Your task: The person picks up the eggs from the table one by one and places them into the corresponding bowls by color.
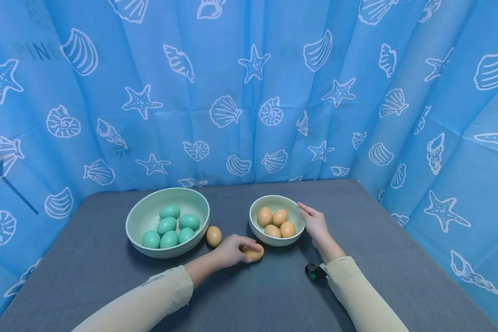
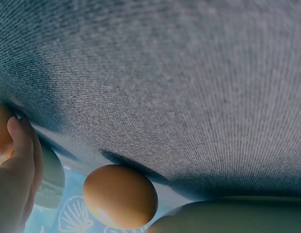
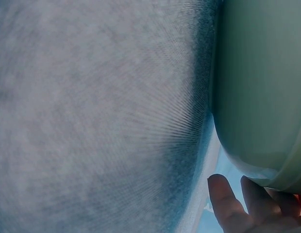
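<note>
My left hand [image 1: 231, 251] pinches a brown egg [image 1: 255, 253] on the table in front of the small bowl. A second brown egg [image 1: 213, 236] rests beside the large bowl; it also shows in the left wrist view as a rounded egg [image 2: 120, 196]. My right hand [image 1: 317, 228] grips the right rim of the small pale green bowl [image 1: 275, 240], its fingers [image 3: 225, 201] against the outer wall in the right wrist view. Several brown eggs [image 1: 272, 231] lie inside that bowl.
At the left stands a larger pale green bowl [image 1: 134, 221] holding several green eggs [image 1: 168, 239]. A dark strap-like object [image 1: 315, 272] sits by the right cuff. Grey cloth covers the table [image 1: 249, 299]; a blue shell-print curtain [image 1: 249, 124] hangs behind and at the sides.
</note>
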`<state>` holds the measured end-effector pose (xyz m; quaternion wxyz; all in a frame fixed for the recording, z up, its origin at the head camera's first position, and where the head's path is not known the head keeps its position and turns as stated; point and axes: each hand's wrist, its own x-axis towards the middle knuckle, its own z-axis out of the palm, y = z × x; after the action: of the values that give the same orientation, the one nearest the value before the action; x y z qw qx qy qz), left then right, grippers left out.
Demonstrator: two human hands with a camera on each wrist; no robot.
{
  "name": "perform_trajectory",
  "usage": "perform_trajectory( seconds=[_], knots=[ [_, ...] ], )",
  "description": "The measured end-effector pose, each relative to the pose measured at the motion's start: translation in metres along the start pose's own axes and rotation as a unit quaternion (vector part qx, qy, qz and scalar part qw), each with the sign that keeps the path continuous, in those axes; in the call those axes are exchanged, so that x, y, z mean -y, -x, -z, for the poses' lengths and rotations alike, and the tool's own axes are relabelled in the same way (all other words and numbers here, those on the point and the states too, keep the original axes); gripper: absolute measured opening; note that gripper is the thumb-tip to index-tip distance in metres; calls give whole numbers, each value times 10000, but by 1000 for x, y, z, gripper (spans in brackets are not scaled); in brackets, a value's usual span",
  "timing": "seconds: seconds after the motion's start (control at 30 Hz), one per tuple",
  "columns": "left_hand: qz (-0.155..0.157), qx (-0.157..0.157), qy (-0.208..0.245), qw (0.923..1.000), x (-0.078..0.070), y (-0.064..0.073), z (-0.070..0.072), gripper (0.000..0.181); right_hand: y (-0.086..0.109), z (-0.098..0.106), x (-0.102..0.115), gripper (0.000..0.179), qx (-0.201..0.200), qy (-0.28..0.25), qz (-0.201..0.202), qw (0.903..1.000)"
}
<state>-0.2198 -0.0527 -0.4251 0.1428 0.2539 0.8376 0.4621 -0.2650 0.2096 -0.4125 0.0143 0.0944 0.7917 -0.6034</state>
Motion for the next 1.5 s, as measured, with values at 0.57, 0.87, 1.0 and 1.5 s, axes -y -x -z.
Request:
perform_trajectory(
  seconds=[0.57, 0.87, 1.0, 1.5],
  knots=[
    [81, 4, 262, 9996, 0, 9, 4, 35, -1, -1, -1, 44, -61, -27, 26, 10000],
    [85, 95, 542, 9985, -8, 14, 9, 36, -3, -1, -3, 44, -89, -16, 14, 10000],
    [9, 85, 659, 9978, -11, 14, 11, 36, -3, -1, -3, 44, -83, 4, 31, 10000],
    [18, 25, 944, 9955, -33, 8, 19, 37, -2, 0, -3, 45, -1, 82, 12, 10000]
  ],
)
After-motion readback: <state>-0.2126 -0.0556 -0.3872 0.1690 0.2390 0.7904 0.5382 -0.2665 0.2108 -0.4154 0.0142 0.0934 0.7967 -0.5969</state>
